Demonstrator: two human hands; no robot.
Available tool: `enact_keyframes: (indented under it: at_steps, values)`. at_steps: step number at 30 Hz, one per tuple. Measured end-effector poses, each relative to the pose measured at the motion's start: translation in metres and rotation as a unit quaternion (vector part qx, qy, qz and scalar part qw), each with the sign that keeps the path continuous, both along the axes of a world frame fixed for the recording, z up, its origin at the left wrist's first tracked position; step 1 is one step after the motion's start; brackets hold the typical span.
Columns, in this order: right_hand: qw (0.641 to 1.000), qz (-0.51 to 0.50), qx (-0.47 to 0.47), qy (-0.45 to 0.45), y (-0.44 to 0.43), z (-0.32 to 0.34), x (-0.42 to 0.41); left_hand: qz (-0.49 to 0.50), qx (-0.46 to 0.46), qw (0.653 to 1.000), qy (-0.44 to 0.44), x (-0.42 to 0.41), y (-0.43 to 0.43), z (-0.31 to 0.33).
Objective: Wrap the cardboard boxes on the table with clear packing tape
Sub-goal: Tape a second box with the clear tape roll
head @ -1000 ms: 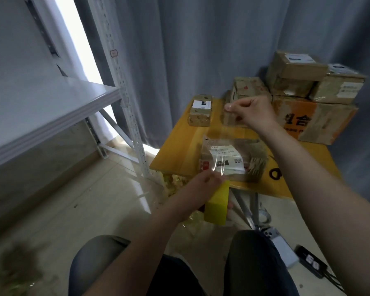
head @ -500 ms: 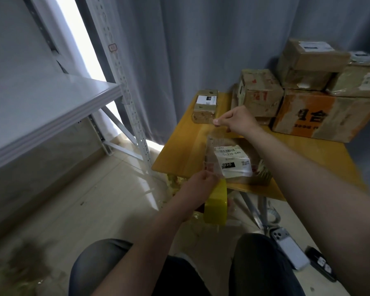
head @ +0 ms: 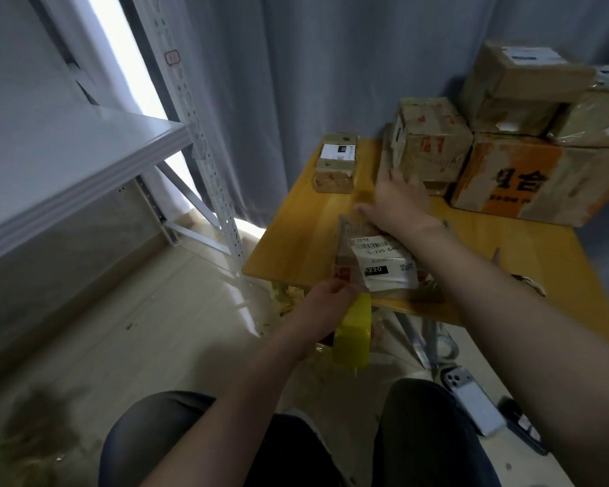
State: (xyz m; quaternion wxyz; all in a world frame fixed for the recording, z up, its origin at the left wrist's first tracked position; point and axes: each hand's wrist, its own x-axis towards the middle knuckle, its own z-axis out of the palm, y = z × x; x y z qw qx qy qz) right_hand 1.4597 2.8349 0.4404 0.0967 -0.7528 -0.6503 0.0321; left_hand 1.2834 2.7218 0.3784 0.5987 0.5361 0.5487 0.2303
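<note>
Because the small flat brown cardboard box with a white shipping label looks light and thin-walled, I judge that any tug on the tape would slide or tip it, so it wants pinning from above rather than squeezing at its sides, which could dent. It lies just below the centre of the frame, close to the near edge of the yellow wooden table. The right hand lies palm down with straight fingers at the box's far end, pressing there. The left hand grips the yellow tape dispenser just below the table edge, at lower centre. From it a glossy strip of clear packing tape runs up across the box's left part; slack would probably let it crease or stick to itself. Room is tight behind: the brown carton with red marks stands just beyond the right fingertips, with the large orange-and-brown carton beside it toward the upper right. A small labelled box sits at the table's far left corner. Bare tabletop left of centre and the open space under the near edge give the dispenser room to pass, though a pull toward the person could drag the box off.
</note>
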Motion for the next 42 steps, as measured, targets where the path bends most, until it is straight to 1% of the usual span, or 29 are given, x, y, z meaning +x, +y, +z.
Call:
enact_keyframes:
  at_steps: [1,2,3,4,5,6,7,8,13,17,20,26,29,34,36,42]
  values:
    - [0.997,0.034,0.067,0.014,-0.008,0.004,0.0,0.004,-0.002,1.0,0.001,0.001,0.001,-0.003]
    - [0.989,0.074,0.116,0.051,-0.015,0.007,-0.001,0.007,-0.002,1.0,-0.001,0.002,0.001,-0.006]
    - [0.981,0.111,0.129,0.096,-0.023,0.009,-0.003,0.009,-0.005,1.0,-0.004,0.002,0.002,-0.008]
    - [0.977,0.139,0.101,0.129,-0.03,0.008,-0.006,0.011,-0.011,1.0,-0.005,0.002,0.002,-0.008]
    - [0.976,0.161,0.046,0.138,-0.036,0.003,-0.011,0.013,-0.016,1.0,-0.01,0.002,0.001,-0.006]
    - [0.976,0.184,-0.006,0.12,-0.04,-0.004,-0.015,0.015,-0.021,1.0,-0.017,0.002,0.0,-0.004]
    - [0.974,0.201,-0.034,0.095,-0.041,-0.011,-0.017,0.015,-0.027,0.999,-0.026,0.001,0.0,-0.004]
    - [0.974,0.205,-0.048,0.083,-0.038,-0.016,-0.017,0.013,-0.03,0.999,-0.031,0.001,0.0,-0.003]
    - [0.965,0.197,-0.14,0.104,-0.019,-0.005,-0.01,0.003,-0.037,0.999,-0.034,0.002,-0.001,0.004]
    - [0.956,0.194,-0.19,0.109,-0.011,-0.002,-0.009,-0.01,-0.064,0.995,-0.072,0.001,-0.002,0.011]
    - [0.958,0.188,-0.178,0.122,-0.008,-0.003,-0.006,-0.011,-0.074,0.994,-0.084,0.002,-0.004,0.013]
    - [0.972,0.154,-0.099,0.15,-0.007,-0.01,-0.006,-0.008,-0.084,0.993,-0.083,0.003,-0.003,0.015]
    - [0.968,0.166,-0.107,0.155,-0.007,-0.01,-0.005,-0.002,-0.087,0.992,-0.087,0.004,-0.004,0.016]
    - [0.94,0.244,-0.222,0.09,-0.004,0.001,-0.002,0.004,-0.093,0.99,-0.102,0.006,-0.006,0.02]
    - [0.927,0.271,-0.253,0.061,-0.004,0.007,-0.001,0.003,-0.091,0.99,-0.111,0.006,-0.006,0.022]
    - [0.904,0.286,-0.318,-0.012,-0.002,0.018,0.0,0.003,-0.1,0.987,-0.122,0.006,-0.006,0.024]
